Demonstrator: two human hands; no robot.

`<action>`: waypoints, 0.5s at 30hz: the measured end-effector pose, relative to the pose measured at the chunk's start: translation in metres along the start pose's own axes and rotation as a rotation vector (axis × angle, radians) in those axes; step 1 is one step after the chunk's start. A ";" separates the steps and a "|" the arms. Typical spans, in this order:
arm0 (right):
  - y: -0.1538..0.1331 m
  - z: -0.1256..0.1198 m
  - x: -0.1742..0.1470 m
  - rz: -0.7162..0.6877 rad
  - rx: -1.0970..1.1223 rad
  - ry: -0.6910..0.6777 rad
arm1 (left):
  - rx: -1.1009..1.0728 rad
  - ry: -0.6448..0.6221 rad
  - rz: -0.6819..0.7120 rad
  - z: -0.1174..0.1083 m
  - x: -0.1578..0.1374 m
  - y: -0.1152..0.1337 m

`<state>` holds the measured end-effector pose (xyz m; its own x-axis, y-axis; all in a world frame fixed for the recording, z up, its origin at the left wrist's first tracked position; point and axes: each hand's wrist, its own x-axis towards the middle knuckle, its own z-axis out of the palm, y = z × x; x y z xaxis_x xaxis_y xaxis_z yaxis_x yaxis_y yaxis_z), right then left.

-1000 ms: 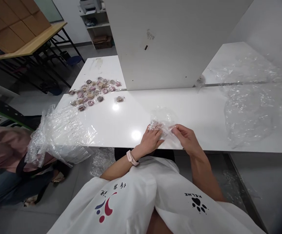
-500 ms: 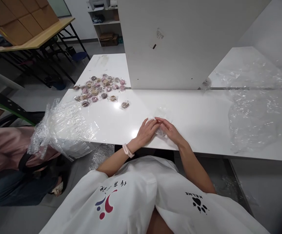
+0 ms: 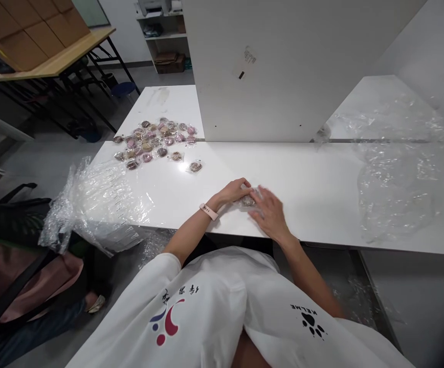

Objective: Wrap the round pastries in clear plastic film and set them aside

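Observation:
Between my hands on the white table (image 3: 314, 204) lies a small bundle in clear plastic wrap (image 3: 247, 202), its contents mostly hidden by glare and fingers. My left hand (image 3: 234, 191), with a pink band at the wrist, has its fingers bent and closed on the bundle's far-left side. Over its right edge is my right hand (image 3: 271, 212), slightly blurred, with fingers stretched and thumb apart. Toward the left, several small round pieces (image 3: 146, 146) in clear wrappers, pink, brown and tan, form a loose pile. One brown wrapped piece (image 3: 195, 166) sits nearest my hands.
A big clear bag of flat plastic packs (image 3: 103, 202) lies over the table's left edge. Crumpled clear plastic sheeting (image 3: 398, 194) covers the right. An upright white panel (image 3: 260, 102) stands behind my hands. A person in pink (image 3: 53, 276) is at lower left.
My left hand has turned and its fingers have curled at the bundle. My right hand has shifted slightly right and spread, so more of the bundle shows. The person at left has moved.

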<state>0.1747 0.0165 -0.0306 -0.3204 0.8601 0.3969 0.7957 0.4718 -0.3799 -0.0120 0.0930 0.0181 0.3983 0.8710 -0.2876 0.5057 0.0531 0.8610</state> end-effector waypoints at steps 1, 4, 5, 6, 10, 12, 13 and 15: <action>0.000 0.000 0.001 -0.051 0.014 -0.059 | -0.057 -0.049 -0.030 -0.002 0.005 0.002; 0.000 0.002 0.010 -0.032 0.068 -0.086 | -0.202 -0.055 -0.094 -0.002 0.010 0.003; 0.003 0.003 0.015 0.014 0.099 -0.058 | -0.228 0.001 -0.090 0.000 0.008 0.001; 0.008 0.002 0.021 0.080 0.146 -0.027 | -0.233 0.079 -0.070 0.002 0.004 -0.003; 0.061 -0.014 0.046 0.590 0.359 0.196 | 0.071 0.538 0.052 0.003 -0.024 -0.027; 0.105 -0.032 0.058 0.869 0.343 0.443 | 0.337 0.734 0.094 -0.002 -0.037 -0.044; 0.129 -0.042 0.065 0.937 0.299 0.544 | 0.444 0.798 0.104 -0.004 -0.041 -0.051; 0.175 -0.062 0.083 1.021 0.151 0.776 | 0.564 0.870 0.092 -0.009 -0.042 -0.063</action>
<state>0.3191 0.1582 -0.0128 0.8164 0.5287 0.2321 0.4201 -0.2681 -0.8670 -0.0674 0.0576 -0.0201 -0.1229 0.9233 0.3640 0.8751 -0.0722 0.4785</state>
